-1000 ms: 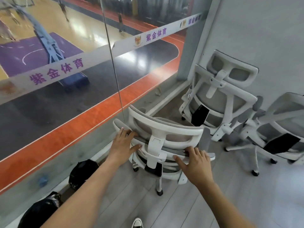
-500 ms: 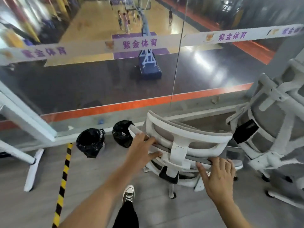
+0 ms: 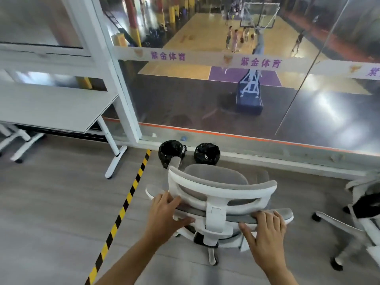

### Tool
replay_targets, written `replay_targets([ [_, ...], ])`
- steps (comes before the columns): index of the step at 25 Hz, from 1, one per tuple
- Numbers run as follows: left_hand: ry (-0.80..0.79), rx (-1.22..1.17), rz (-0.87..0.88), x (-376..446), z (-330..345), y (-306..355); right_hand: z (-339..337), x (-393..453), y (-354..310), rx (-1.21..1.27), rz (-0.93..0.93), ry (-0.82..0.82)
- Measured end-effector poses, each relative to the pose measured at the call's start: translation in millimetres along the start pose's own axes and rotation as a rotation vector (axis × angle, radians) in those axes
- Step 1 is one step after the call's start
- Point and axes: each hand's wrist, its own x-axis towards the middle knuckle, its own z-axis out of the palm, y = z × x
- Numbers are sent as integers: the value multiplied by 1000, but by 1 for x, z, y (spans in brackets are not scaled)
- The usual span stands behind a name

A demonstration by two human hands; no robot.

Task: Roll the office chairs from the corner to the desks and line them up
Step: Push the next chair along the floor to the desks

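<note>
A white office chair with grey mesh stands in front of me, its back toward me. My left hand grips the left end of the backrest's top edge, fingers over it and thumb under. My right hand holds the right end the same way. A white desk stands at the left, its leg on the floor near the striped tape. Another white chair shows partly at the right edge.
Two black bin bags sit by the glass wall just beyond the chair. Yellow-black tape runs diagonally across the grey floor between chair and desk. A white pillar stands at the desk's right end.
The chair and my view have swung left, away from the corner. The other chairs have slid to the right edge, and the desk has come into view. Both hands keep their hold.
</note>
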Motion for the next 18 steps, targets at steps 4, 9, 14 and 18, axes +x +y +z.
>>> replay_targets([
  [4, 161, -37, -122, -86, -44, -88, 32, -19, -112, 47, -122, -68],
  [9, 310, -53, -276, -192, -94, -203, 79, -43, -249, 126, -294, -222],
  [14, 420, -42, -443, -265, -148, -305, 130, -45, -382, 265, -400, -309],
  [18, 462, -8, -552, -286, -193, -398, 185, -21, -495, 356, -499, -371],
])
